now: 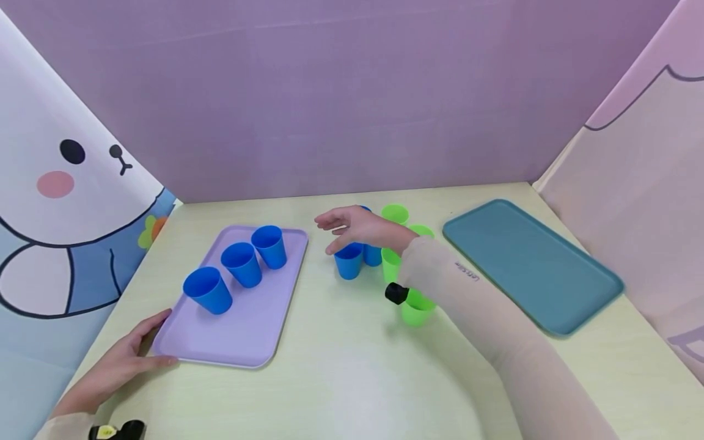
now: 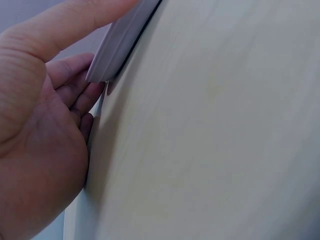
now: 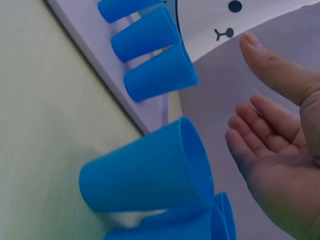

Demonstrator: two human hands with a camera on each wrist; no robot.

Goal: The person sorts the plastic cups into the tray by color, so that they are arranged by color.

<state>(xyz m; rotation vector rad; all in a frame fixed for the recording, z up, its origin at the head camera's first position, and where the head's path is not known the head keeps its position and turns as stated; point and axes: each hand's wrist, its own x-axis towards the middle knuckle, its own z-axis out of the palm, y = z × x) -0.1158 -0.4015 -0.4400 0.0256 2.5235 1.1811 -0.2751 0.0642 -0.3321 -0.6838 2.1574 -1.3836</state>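
Right sleeve (image 1: pixel 506 336) leads to right hand (image 1: pixel 357 227), fingers released, near blue cup (image 1: pixel 349 265) right of tray (image 1: pixel 247 336); left hand (image 1: pixel 123 362), fingers relaxed, touches tray's near-left corner; judged best: steady tray, lift cup straight.

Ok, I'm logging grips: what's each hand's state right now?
Left hand: holding the purple tray by a corner.
Right hand: open, empty, above a blue cup.

On your left, three cups (image 1: pixel 246 272) stand on one tray (image 1: pixel 236 339). Your left hand (image 1: pixel 120 364) is at its near left corner. To your right lies another tray (image 1: pixel 533 263). Between the trays, more cups (image 1: pixel 349 265) stand below your right hand (image 1: pixel 360 227) and arm (image 1: pixel 484 324).
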